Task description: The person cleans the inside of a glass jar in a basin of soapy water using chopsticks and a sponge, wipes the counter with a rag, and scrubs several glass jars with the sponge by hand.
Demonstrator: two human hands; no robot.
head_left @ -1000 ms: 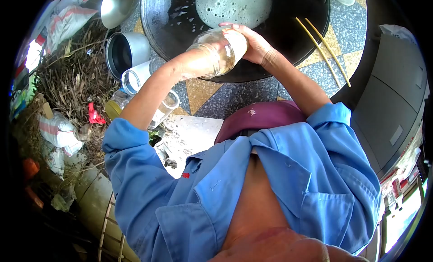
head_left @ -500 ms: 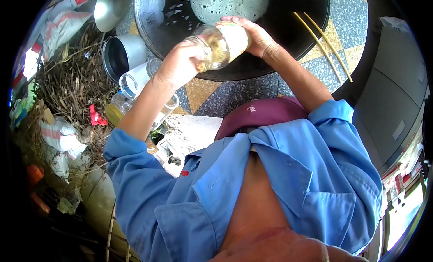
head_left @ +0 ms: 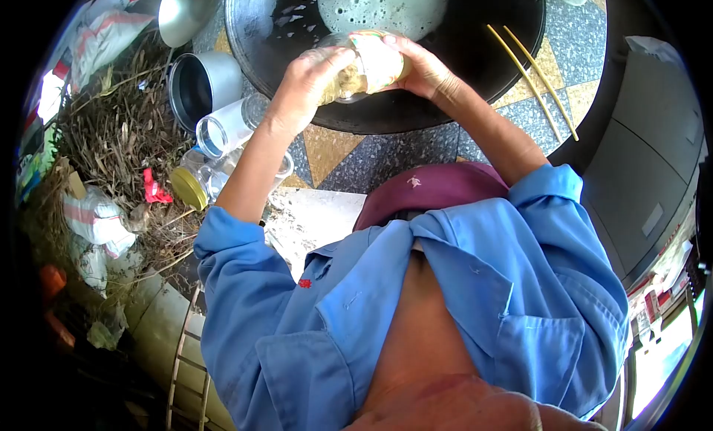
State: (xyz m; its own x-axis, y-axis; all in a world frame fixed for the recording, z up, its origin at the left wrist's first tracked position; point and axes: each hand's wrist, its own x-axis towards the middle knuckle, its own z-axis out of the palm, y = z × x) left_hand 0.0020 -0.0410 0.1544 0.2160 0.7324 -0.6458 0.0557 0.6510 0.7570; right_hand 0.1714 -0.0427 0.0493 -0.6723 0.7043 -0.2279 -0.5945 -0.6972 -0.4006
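Both hands are around a clear jar (head_left: 377, 66) with a coloured label, held sideways over the near rim of a wide black wok (head_left: 297, 52). Something yellowish-brown shows inside the jar. My left hand (head_left: 308, 86) wraps the jar's left end, its fingers partly hidden behind it. My right hand (head_left: 422, 69) grips the labelled right end, with fingertips along the top. Bubbly whitish liquid (head_left: 382, 11) lies in the wok beyond the jar.
Two chopsticks (head_left: 536, 82) rest on the speckled tiles right of the wok. To the left are a metal pot (head_left: 223, 82), clear jars (head_left: 226, 130), a yellow lid (head_left: 189, 188), and dry twigs (head_left: 111, 126). A grey cabinet (head_left: 646, 156) stands at right.
My left hand has moved slightly up and right, closing further around the jar's end and covering its ridged rim. My left sleeve has shifted right. My right hand stays about in place.
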